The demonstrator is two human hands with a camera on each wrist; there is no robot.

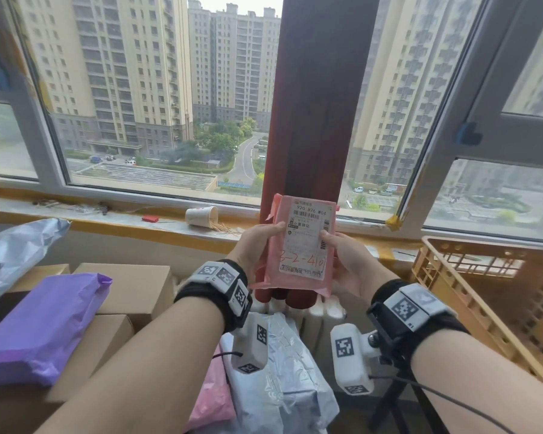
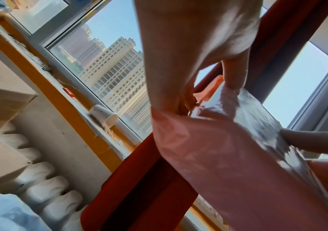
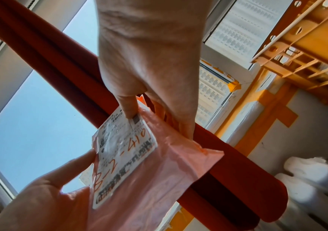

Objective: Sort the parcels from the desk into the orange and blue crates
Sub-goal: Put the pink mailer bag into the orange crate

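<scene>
The left hand (image 1: 257, 245) and the right hand (image 1: 345, 258) both pinch the pink parcel (image 1: 298, 245) upright, beside the orange crate (image 1: 489, 296).

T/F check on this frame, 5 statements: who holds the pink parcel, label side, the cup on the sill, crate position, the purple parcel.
1. Both hands hold the pink parcel. True: the left hand and the right hand grip its two side edges.
2. The parcel's shipping label faces away from the person. False: it faces the head camera, with red handwriting across it.
3. The paper cup stands upright on the windowsill. False: it lies on its side, thin sticks spilling from its mouth.
4. The orange crate is on the person's right. True.
5. The purple parcel lies inside the orange crate. False: it rests on the cardboard boxes at left.
</scene>
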